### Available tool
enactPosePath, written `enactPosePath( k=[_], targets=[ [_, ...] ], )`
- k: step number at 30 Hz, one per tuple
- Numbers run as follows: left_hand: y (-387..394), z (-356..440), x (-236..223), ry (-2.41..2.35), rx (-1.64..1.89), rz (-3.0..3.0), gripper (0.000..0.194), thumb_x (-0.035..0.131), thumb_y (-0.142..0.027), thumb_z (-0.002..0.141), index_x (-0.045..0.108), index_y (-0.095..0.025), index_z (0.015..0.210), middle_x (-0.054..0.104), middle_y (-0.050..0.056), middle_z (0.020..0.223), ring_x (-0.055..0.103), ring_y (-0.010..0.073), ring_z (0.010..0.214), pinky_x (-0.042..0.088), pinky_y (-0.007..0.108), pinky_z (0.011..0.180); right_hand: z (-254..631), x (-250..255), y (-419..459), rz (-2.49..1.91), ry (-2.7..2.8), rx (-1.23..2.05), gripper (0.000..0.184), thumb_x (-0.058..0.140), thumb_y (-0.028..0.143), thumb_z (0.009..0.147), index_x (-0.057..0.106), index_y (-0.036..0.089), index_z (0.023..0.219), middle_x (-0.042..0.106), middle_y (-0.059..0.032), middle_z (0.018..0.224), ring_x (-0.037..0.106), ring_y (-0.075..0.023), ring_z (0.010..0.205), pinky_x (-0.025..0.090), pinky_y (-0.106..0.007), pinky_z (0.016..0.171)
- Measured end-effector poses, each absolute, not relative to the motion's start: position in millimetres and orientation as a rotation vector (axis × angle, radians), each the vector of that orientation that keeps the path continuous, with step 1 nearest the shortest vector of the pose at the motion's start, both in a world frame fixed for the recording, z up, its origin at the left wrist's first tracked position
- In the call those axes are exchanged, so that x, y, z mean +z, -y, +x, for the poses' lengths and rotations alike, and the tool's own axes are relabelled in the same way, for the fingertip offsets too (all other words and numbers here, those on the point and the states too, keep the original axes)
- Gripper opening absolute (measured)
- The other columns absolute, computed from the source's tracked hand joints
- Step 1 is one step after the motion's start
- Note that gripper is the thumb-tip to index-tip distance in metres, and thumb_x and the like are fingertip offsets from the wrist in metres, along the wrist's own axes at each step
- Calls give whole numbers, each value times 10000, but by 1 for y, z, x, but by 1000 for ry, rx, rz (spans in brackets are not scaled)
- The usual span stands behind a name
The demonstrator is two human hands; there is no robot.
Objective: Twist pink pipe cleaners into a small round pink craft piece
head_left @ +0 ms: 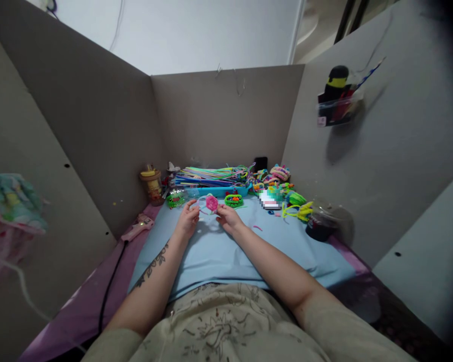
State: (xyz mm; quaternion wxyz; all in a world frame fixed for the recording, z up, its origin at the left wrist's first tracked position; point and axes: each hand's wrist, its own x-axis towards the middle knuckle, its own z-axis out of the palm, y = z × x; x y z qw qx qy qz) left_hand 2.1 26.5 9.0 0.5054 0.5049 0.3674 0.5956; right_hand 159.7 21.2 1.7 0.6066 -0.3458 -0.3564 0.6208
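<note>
Between my two hands, above the blue-covered table, is a pink coiled pipe-cleaner flower (212, 203) with pale, thin strands bent beside it. The fingers of my left hand (189, 218) are closed on the pale strands at the flower's left. My right hand (230, 219) pinches the flower's right edge between thumb and fingers. Just behind my right hand stands a small green fuzzy piece (233, 201) with orange and dark bits in it. A similar green fuzzy piece (175, 199) sits behind my left hand.
A blue tray (226, 191) of pipe cleaners lies at the back. Finished fuzzy pieces (280, 173) crowd the back right, near a dark-based clear tub (320, 226). At left are a lidded cup (151, 187) and a corded pink glue gun (137, 229). Grey panels enclose the table.
</note>
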Motion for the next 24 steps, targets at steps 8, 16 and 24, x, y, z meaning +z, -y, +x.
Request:
enactPosePath(
  k=[8, 16, 24],
  targets=[
    [-7, 17, 4, -1178, 1579, 1909, 363, 591, -321, 765, 545, -222, 1111, 680, 34, 856, 556, 102, 588, 406, 216, 541, 162, -1, -26, -947, 955, 1004, 357, 699, 508, 571, 560, 194, 669, 485, 39, 568, 411, -89, 528, 315, -228, 506],
    [-6, 20, 8, -1124, 1565, 1901, 256, 633, -340, 732, 684, -178, 923, 703, 52, 864, 586, 118, 654, 452, 213, 572, 155, 4, -16, -914, 1109, 1160, 373, 706, 498, 557, 535, 173, 622, 497, 40, 566, 412, -86, 530, 320, -219, 506],
    [-4, 18, 13, -1199, 1699, 1731, 266, 654, -351, 705, 706, -161, 884, 712, 59, 822, 605, 124, 655, 498, 232, 629, 156, 5, -13, -983, 1213, 857, 330, 642, 416, 664, 606, 186, 898, 604, -30, 857, 517, -133, 688, 406, -235, 577]
  ],
)
